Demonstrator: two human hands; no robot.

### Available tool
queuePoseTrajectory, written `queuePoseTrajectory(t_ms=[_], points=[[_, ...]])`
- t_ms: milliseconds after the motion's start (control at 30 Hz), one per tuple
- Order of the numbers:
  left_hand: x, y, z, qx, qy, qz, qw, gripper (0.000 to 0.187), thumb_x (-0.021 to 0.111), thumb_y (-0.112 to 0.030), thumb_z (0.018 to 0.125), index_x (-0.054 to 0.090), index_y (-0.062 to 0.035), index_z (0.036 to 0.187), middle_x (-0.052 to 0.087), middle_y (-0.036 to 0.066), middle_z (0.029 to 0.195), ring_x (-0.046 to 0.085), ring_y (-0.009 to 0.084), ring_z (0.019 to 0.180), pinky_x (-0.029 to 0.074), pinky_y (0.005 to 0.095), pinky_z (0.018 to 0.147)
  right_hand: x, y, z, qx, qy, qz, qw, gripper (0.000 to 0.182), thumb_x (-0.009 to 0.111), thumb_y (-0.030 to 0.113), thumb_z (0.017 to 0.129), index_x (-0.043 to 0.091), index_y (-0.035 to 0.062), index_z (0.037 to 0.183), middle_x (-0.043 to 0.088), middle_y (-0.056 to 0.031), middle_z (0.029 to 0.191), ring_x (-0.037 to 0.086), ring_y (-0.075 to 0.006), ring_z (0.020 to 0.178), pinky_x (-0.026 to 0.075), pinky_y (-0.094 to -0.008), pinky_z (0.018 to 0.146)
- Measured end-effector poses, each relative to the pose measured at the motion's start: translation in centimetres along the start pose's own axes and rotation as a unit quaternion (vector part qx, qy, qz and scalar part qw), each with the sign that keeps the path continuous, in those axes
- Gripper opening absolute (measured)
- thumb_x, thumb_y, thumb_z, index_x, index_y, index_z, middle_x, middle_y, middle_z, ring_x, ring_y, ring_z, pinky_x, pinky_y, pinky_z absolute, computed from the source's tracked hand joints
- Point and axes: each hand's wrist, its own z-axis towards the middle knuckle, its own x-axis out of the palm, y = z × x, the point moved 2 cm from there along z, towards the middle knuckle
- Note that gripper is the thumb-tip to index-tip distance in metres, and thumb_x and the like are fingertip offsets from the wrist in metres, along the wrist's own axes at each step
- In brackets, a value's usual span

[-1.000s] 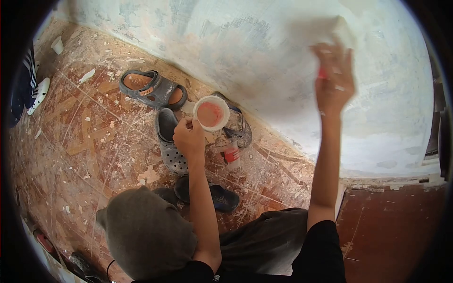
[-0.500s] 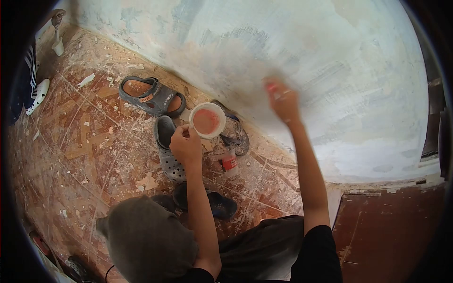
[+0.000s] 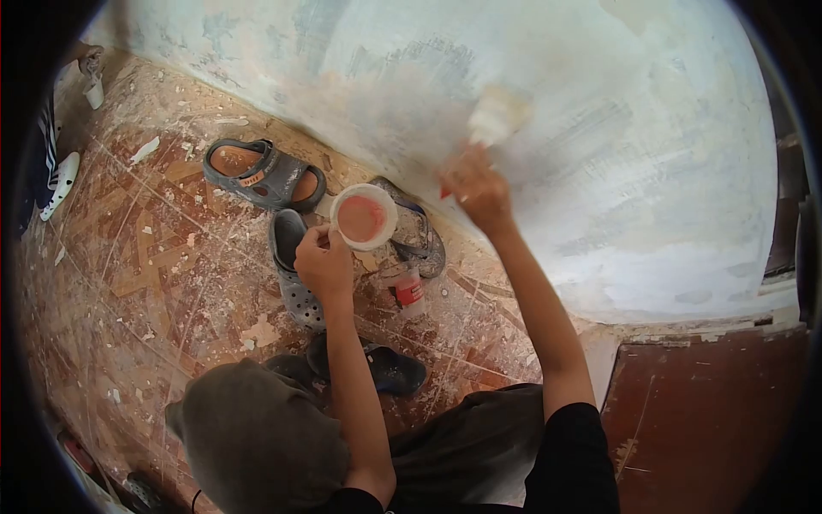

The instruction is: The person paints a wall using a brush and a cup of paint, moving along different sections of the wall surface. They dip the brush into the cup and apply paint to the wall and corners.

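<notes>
Just above and right of the frame's centre, a brush is held before the pale wall, its broad head blurred and pointing up and right; whether the bristles touch the wall I cannot tell. The right hand is closed around its handle, fingers curled in, with a red end showing at the hand's left side. Near the middle, a white cup with pinkish-red contents sits in the grip of the left hand, whose thumb and fingers are pinched together at its lower left edge. Below the cup, a clear container with a red label is on the floor. Around these lie a grey clog with an orange insole, a perforated clog beside the left hand, and a flip-flop partly behind the cup. At the upper left, another person's hand is at a small white cup.
</notes>
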Motion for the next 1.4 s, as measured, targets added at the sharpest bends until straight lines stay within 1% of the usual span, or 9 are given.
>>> queuePoseTrajectory(t_ms=[167,367,567,733,867,933,1067,1267,1400], points=[[0.2,0.2,-0.3,-0.006,0.000,0.003,1.000,0.017,0.054,-0.014,0.073,0.062,0.0005,0.078,0.062,0.012,0.068,0.062,0.0224,0.064,0.046,0.0311,0.060,-1.1,1.4,-0.7,-0.038,0.047,0.169,0.984,0.024,0.058,0.008,0.074,0.057,0.0227,0.094,0.061,-0.0004,0.090,0.060,-0.0192,0.086,0.053,-0.0252,0.060],[1.4,-0.5,-1.8,-0.004,0.006,-0.014,1.000,0.016,0.054,-0.013,0.073,0.062,0.0012,0.078,0.062,0.012,0.068,0.062,0.0223,0.064,0.046,0.0298,0.059,-8.2,-6.8,3.3,0.325,-0.089,0.275,0.900,0.015,0.057,0.007,0.078,0.060,0.0093,0.092,0.063,-0.0061,0.086,0.061,-0.0128,0.068,0.048,-0.0230,0.054],[2.0,-0.8,-2.3,0.010,0.008,-0.018,1.000,0.017,0.054,-0.013,0.073,0.062,0.0010,0.079,0.063,0.013,0.070,0.062,0.0224,0.064,0.046,0.0297,0.060,-13.9,-8.8,4.8,0.147,-0.218,0.178,0.948,0.024,0.059,-0.002,0.071,0.062,0.0081,0.092,0.062,-0.0089,0.093,0.061,-0.0200,0.084,0.048,-0.0311,0.080],[2.4,-0.5,-2.6,0.011,0.011,-0.016,1.000,0.017,0.054,-0.013,0.073,0.062,0.0009,0.079,0.062,0.013,0.070,0.062,0.0227,0.064,0.046,0.0301,0.060,-5.2,-3.4,-1.6,0.044,0.006,0.050,0.998,0.028,0.060,0.009,0.069,0.059,0.0224,0.094,0.057,-0.0001,0.099,0.048,-0.0237,0.108,0.047,-0.0357,0.081],[2.4,-0.4,-2.6,0.017,0.009,-0.007,1.000,0.017,0.054,-0.013,0.073,0.062,0.0008,0.079,0.062,0.013,0.069,0.062,0.0227,0.064,0.046,0.0302,0.060,-2.3,1.0,-6.0,-0.037,0.111,0.115,0.986,0.021,0.061,0.010,0.072,0.056,0.0191,0.090,0.059,-0.0032,0.096,0.054,-0.0229,0.099,0.051,-0.0295,0.074],[2.3,-0.6,-2.7,0.016,0.008,-0.010,1.000,0.017,0.054,-0.013,0.073,0.062,0.0008,0.079,0.062,0.013,0.069,0.062,0.0226,0.064,0.046,0.0301,0.060,-2.1,0.9,-6.3,0.238,0.215,0.437,0.840,0.016,0.057,0.008,0.075,0.056,0.0153,0.090,0.062,-0.0057,0.088,0.061,-0.0190,0.080,0.052,-0.0257,0.067],[2.3,-0.5,-2.7,0.027,0.001,-0.012,1.000,0.016,0.054,-0.012,0.073,0.062,0.0006,0.078,0.062,0.012,0.068,0.062,0.0215,0.064,0.046,0.0297,0.060,-4.1,-4.8,-3.7,0.209,0.008,0.293,0.933,0.017,0.055,0.007,0.079,0.056,0.0127,0.095,0.063,-0.0078,0.084,0.059,-0.0173,0.056,0.049,-0.0265,0.049],[1.9,-0.6,-1.8,0.001,-0.007,-0.007,1.000,0.014,0.054,-0.011,0.073,0.062,0.0002,0.077,0.062,0.011,0.068,0.062,0.0200,0.064,0.046,0.0286,0.059,-17.2,-10.2,5.5,0.194,-0.250,0.153,0.936,0.030,0.053,-0.011,0.070,0.063,0.0103,0.088,0.062,-0.0031,0.093,0.060,-0.0184,0.086,0.050,-0.0268,0.070],[1.4,-0.5,-1.0,0.010,-0.016,-0.014,1.000,0.014,0.054,-0.011,0.074,0.062,0.0007,0.076,0.062,0.011,0.067,0.062,0.0201,0.063,0.046,0.0284,0.059,-13.8,-9.6,5.7,0.118,-0.214,-0.034,0.969,0.041,0.051,-0.016,0.058,0.065,0.0112,0.085,0.061,-0.0017,0.095,0.053,-0.0241,0.102,0.047,-0.0348,0.083]])
